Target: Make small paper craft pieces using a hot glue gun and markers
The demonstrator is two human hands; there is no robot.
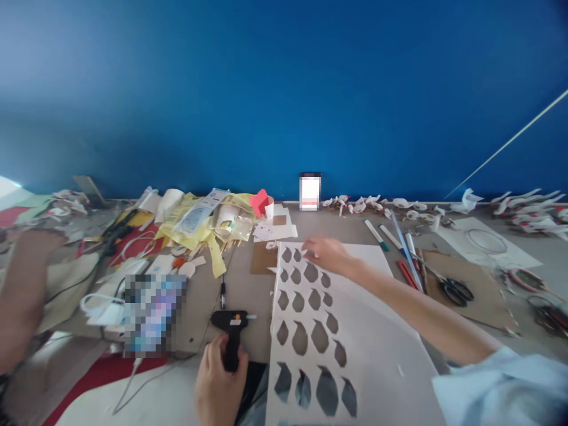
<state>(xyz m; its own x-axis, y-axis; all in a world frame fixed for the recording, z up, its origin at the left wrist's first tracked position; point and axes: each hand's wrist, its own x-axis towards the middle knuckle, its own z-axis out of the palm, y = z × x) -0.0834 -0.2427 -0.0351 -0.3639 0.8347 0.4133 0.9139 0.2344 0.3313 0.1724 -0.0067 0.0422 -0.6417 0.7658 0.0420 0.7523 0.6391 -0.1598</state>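
My left hand point(220, 376) is wrapped round the handle of a black glue gun point(231, 320), which lies at the table's front edge with its nozzle to the right. A large white sheet point(364, 331) with several rows of bird-shaped cut-outs lies in front of me and hangs over the edge. At its far end, my right hand point(327, 253) rests on the sheet near the top cut-outs, with fingers stretched to the left. Nothing shows in those fingers, though their tips are partly blurred. A brown card piece point(261, 258) lies beside the sheet's upper left corner.
Scissors point(455, 291), markers point(376, 235) and cardboard point(481, 305) lie right. Several paper birds point(361, 204) line the blue wall, near a phone point(310, 192). Yellow packaging point(177, 222) and a pixelated device point(153, 316) are left. Another person's blurred arm point(22, 290) reaches in.
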